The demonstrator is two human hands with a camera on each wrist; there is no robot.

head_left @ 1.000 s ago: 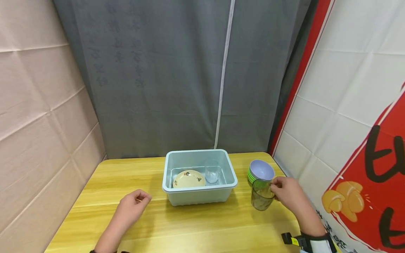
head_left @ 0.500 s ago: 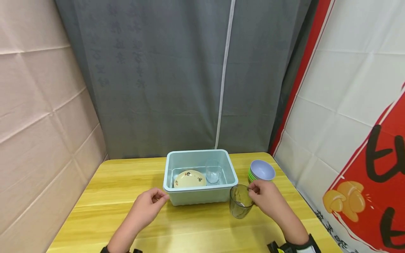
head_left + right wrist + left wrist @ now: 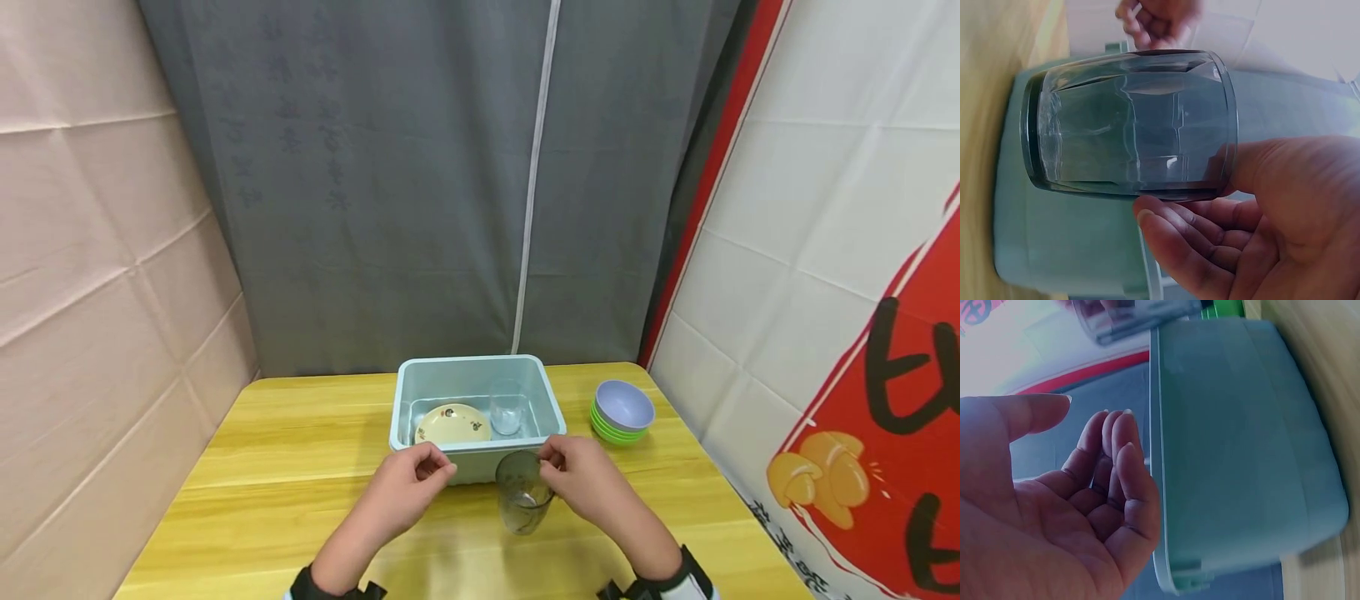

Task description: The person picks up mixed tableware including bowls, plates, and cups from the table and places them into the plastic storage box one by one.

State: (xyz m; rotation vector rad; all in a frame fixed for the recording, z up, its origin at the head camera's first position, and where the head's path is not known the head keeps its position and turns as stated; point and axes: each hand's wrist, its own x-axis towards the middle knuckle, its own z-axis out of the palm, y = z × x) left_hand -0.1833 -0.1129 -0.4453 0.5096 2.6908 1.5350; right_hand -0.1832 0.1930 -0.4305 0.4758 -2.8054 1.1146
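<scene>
In the head view my right hand (image 3: 588,483) pinches a dark, see-through glass (image 3: 522,493) by its rim, in front of the pale blue-green basin (image 3: 480,447). The right wrist view shows the thumb inside the glass (image 3: 1129,125) and the fingers against its outer side. My left hand (image 3: 401,492) is near the basin's front left corner. Its fingers are loosely bent with nothing between them, and the thumb stands apart in the left wrist view. Inside the basin are a cream plate (image 3: 453,425) with small printed figures and a clear glass (image 3: 506,413).
A purple bowl (image 3: 625,405) sits on green bowls (image 3: 617,432) to the right of the basin. They stand on a yellow wooden table (image 3: 300,467). A grey curtain (image 3: 390,208) hangs behind, with a pale cloth (image 3: 112,250) at left and a printed white banner (image 3: 795,208) at right.
My right hand has carried the dark glass leftward from beside the bowls to the front of the basin. My left hand has moved right, toward the basin.
</scene>
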